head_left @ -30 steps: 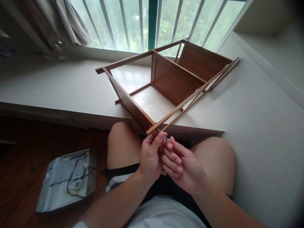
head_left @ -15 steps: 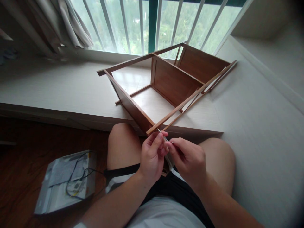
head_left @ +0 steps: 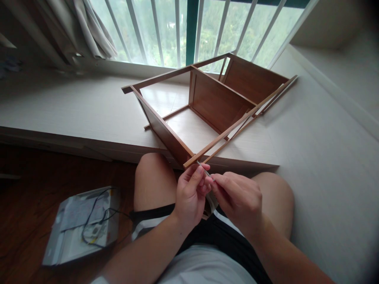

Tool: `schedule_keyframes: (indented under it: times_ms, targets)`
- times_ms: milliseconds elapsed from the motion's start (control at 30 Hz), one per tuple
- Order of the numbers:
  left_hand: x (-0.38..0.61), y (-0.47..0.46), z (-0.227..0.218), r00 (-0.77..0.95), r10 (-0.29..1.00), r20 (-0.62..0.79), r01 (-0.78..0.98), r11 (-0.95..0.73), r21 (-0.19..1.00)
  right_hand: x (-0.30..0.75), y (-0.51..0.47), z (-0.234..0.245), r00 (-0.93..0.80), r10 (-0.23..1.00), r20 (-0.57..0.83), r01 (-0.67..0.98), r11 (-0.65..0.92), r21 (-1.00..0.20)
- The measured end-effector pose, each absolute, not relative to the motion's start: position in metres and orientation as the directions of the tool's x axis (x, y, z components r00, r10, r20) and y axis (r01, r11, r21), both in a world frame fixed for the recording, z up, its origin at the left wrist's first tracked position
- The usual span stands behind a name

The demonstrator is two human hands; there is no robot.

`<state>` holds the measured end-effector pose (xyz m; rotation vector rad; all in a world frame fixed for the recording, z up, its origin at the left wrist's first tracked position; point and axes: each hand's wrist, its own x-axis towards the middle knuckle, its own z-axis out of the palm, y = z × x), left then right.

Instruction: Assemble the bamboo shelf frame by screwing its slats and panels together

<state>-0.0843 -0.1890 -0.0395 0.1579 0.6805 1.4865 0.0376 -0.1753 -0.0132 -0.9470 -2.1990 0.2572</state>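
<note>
A thin metal hex key (head_left: pixel 206 172) runs from the near end of a brown wooden shelf rack (head_left: pixel 220 100) towards me. My left hand (head_left: pixel 191 193) is closed, its thumb and curled fingers about the key close to the rack's leg. At the outer end of the key, the thumb and forefinger of my right hand (head_left: pixel 238 199) pinch it. The rack lies on its side on a pale ledge (head_left: pixel 74 104), its near corner jutting over the edge between my knees. The spot where the key meets the wood is partly hidden by my left fingers.
Barred windows (head_left: pixel 166 31) stand behind the rack, with a grey curtain (head_left: pixel 94 31) at the left. On the dark wooden floor (head_left: pixel 23 221) sits a clear-and-white box (head_left: pixel 56 252) with papers and a black cable (head_left: pixel 85 227). A pale wall (head_left: pixel 331 157) rises at the right.
My right hand has shifted slightly right and turned at the end of the hex key. My left hand and the rack stay almost where they were.
</note>
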Motion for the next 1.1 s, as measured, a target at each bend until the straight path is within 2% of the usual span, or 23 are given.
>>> schedule_keyframes:
  times_ms: [100,167,267,333,400,467,533,600,633,700,767,833,900,967,1033,1100]
  targets:
    - [-0.084,-0.189,-0.040,-0.062,0.944,-0.323,-0.865,0.111,0.489,0.036,-0.175,-0.011,-0.453,0.732,0.510,0.536,0.680,-0.500]
    - [-0.084,-0.188,-0.040,-0.062,0.945,-0.321,-0.869,0.107,0.483,0.033,-0.176,-0.009,-0.388,0.804,0.451,0.487,0.594,-0.640]
    - [-0.084,-0.188,-0.040,-0.066,0.950,-0.305,-0.872,0.094,0.481,0.026,-0.178,-0.008,-0.239,0.949,0.203,0.273,0.266,-0.924]
    - [-0.084,-0.188,-0.040,-0.069,0.950,-0.304,-0.867,0.093,0.489,0.021,-0.179,-0.009,-0.217,0.976,-0.038,0.029,-0.033,-0.999]
    - [-0.085,-0.187,-0.041,-0.074,0.945,-0.319,-0.856,0.104,0.506,0.017,-0.180,-0.013,-0.282,0.930,-0.236,-0.228,-0.304,-0.925]
    - [-0.086,-0.187,-0.042,-0.087,0.935,-0.344,-0.840,0.117,0.530,0.014,-0.180,-0.018,-0.402,0.845,-0.353,-0.439,-0.516,-0.735]
    - [-0.087,-0.187,-0.040,-0.096,0.925,-0.368,-0.826,0.133,0.548,0.012,-0.181,-0.023,-0.536,0.745,-0.397,-0.558,-0.665,-0.496]
    - [-0.088,-0.187,-0.037,-0.084,0.920,-0.384,-0.816,0.158,0.556,0.012,-0.182,-0.026,-0.640,0.667,-0.382,-0.595,-0.744,-0.303]
    - [-0.088,-0.187,-0.036,-0.072,0.919,-0.389,-0.812,0.173,0.558,0.011,-0.182,-0.026,-0.668,0.647,-0.368,-0.602,-0.760,-0.244]
    - [-0.089,-0.187,-0.033,-0.054,0.918,-0.392,-0.803,0.193,0.563,0.011,-0.184,-0.026,-0.683,0.641,-0.350,-0.614,-0.764,-0.199]
    - [-0.089,-0.188,-0.031,-0.051,0.920,-0.390,-0.796,0.198,0.572,0.010,-0.185,-0.024,-0.667,0.655,-0.356,-0.620,-0.752,-0.222]
    - [-0.089,-0.188,-0.031,-0.064,0.922,-0.382,-0.790,0.187,0.584,0.009,-0.186,-0.022,-0.624,0.683,-0.381,-0.616,-0.729,-0.298]
    - [-0.088,-0.188,-0.033,-0.082,0.927,-0.366,-0.786,0.165,0.596,0.010,-0.187,-0.021,-0.537,0.739,-0.408,-0.585,-0.674,-0.451]
    - [-0.087,-0.188,-0.035,-0.092,0.934,-0.345,-0.788,0.143,0.599,0.012,-0.188,-0.021,-0.393,0.831,-0.394,-0.486,-0.551,-0.678]
    - [-0.086,-0.189,-0.037,-0.079,0.942,-0.325,-0.798,0.135,0.587,0.016,-0.188,-0.020,-0.230,0.933,-0.277,-0.273,-0.335,-0.902]
    - [-0.085,-0.189,-0.038,-0.066,0.950,-0.305,-0.810,0.128,0.572,0.021,-0.188,-0.019,-0.142,0.989,-0.047,0.024,-0.044,-0.999]
